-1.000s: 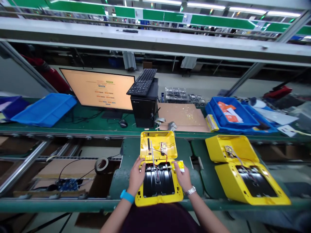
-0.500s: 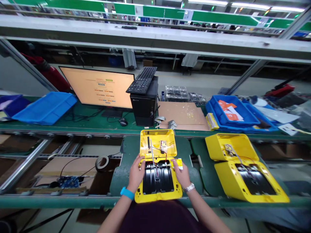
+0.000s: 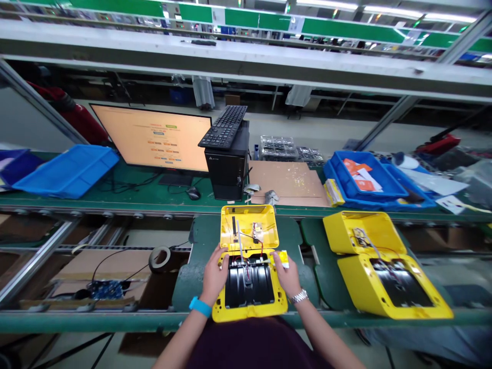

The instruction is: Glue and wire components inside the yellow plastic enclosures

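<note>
An opened yellow case (image 3: pixel 249 311) lies in front of me, its lid (image 3: pixel 249 212) tipped back, with wires and a small board inside and a black ribbed interior below. At its left edge, my left hand (image 3: pixel 214 274) has its fingers closed on the rim; a small brownish thing shows by the fingertips. My right hand (image 3: pixel 287 274) is at the right edge, fingers closed round a small yellow-and-white piece (image 3: pixel 283 258). A blue band is on the left wrist and a metal watch on the right.
A second open yellow case (image 3: pixel 361 292) stands to the right. Behind are a monitor (image 3: pixel 154 136), a black computer (image 3: pixel 226 171) with a keyboard on top, cardboard (image 3: pixel 284 179) and blue bins (image 3: pixel 369 192). A tape roll (image 3: pixel 160 259) and circuit board (image 3: pixel 107 290) lie left.
The view has shifted slightly, so the background and right-hand case sit a little further left. Both hands keep their places on the near case.
</note>
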`<state>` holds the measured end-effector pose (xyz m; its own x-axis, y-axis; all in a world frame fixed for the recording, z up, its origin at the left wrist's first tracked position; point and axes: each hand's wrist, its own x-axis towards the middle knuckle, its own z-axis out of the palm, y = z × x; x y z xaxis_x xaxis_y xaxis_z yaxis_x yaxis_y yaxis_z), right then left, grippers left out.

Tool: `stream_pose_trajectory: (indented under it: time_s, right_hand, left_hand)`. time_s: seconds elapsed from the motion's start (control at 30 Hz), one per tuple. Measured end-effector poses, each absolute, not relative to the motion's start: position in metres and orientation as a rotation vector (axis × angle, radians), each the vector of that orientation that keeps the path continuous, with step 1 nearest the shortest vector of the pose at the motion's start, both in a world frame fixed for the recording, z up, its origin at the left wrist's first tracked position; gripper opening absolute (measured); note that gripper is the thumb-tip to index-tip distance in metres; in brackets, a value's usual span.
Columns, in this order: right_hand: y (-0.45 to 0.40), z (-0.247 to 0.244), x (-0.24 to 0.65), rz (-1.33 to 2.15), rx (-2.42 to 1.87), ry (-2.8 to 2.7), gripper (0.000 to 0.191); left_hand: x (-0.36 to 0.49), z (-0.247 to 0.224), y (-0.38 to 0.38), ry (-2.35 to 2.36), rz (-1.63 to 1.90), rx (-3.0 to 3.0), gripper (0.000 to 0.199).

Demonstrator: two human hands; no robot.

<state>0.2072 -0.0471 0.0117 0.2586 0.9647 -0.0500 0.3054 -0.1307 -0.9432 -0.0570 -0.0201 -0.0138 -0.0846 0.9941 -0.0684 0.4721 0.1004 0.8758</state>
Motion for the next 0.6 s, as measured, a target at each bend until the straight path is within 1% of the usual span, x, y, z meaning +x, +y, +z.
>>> stream_pose_trajectory:
  time_s: [0.37,0.6]
  right_hand:
    - [-0.044,0.017,0.203,0.901,-1.598,-1.161,0.061]
    - [-0.044,0.031,0.188,1.032,-1.564,-0.882,0.064]
  left_hand:
    - [-0.057,-0.015,-0.02,1.643,0.936,1.484,0.041]
    - [-0.057,-0.014,-0.021,1.655,0.932,1.458,0.04]
